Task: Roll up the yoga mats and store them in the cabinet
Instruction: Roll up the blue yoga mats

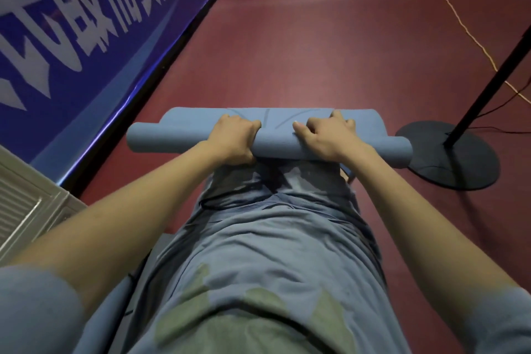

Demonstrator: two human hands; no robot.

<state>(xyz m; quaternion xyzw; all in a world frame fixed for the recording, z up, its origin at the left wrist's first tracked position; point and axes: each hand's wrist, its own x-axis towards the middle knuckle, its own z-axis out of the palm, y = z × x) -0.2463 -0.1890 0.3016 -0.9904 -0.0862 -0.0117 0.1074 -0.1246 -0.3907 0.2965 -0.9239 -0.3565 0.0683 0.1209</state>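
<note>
Blue yoga mat (184, 139), both hands (283, 136) gripping roll

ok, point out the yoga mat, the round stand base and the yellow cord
yoga mat (172, 139): head view, left end of the blue roll.
round stand base (459, 164): head view, flat top of the black disc.
yellow cord (459, 23): head view, stretch lying on the red floor.

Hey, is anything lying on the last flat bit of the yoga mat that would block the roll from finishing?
Nothing visible does. Left hand and right hand grip the rolled yoga mat; the short unrolled flap ahead lies bare on the red floor. The fan base sits off to the right, beside the roll's end.
</note>
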